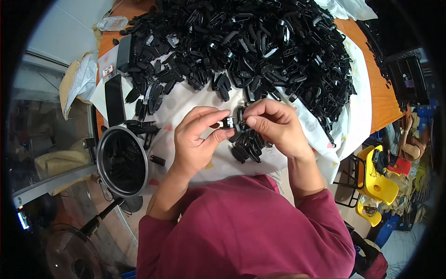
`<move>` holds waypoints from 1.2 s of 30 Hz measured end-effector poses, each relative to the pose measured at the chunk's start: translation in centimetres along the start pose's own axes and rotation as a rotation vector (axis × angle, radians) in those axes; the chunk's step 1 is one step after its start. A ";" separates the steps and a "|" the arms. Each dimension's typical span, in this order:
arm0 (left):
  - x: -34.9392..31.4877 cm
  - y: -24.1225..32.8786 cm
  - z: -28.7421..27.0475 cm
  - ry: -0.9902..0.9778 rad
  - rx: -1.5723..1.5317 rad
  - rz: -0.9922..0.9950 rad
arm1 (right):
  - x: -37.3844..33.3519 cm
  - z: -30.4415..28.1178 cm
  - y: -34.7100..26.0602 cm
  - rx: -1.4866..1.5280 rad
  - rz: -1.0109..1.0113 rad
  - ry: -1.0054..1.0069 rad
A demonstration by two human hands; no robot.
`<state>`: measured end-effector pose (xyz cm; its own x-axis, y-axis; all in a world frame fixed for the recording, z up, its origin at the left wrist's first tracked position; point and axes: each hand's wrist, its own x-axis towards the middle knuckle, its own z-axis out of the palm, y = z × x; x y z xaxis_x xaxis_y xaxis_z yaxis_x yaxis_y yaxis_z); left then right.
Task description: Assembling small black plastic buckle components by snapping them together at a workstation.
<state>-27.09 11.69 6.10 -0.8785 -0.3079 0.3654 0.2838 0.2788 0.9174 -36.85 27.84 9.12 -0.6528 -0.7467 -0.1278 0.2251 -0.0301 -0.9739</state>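
Observation:
Over the near part of the cloth, my two hands meet in front of my body. My left hand (198, 135) pinches a small black plastic piece (227, 122) with a bright shiny patch between thumb and fingertips. Right beside it, my right hand (277, 124) has thumb and index finger closed on another black plastic piece (240, 122). The two pieces touch or nearly touch; whether they are joined I cannot tell. Just below them lies a small cluster of black plastic pieces (249, 148), partly hidden by my right hand.
A big heap of black plastic parts (241, 51) covers the far table. At the left stand a metal-rimmed round pan (99, 160) holding black parts, a dark phone-like slab (115, 101) and a clear bottle (112, 23). A fan (74, 253) and yellow chairs (378, 179) flank me.

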 end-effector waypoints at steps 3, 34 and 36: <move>0.1 0.2 0.3 -0.021 -0.010 -0.006 | 0.0 0.2 0.2 0.095 0.022 0.055; -1.5 -1.3 -0.9 -0.110 0.370 0.088 | 0.1 1.5 4.1 -0.048 -0.036 0.098; -2.5 -1.9 0.1 0.054 -0.376 -0.314 | -0.1 2.5 4.0 0.241 0.160 0.085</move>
<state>-25.49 12.05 3.37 -0.9255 -0.3738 0.0604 0.1362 -0.1796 0.9743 -34.10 26.16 5.71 -0.6511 -0.6966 -0.3014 0.4885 -0.0806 -0.8689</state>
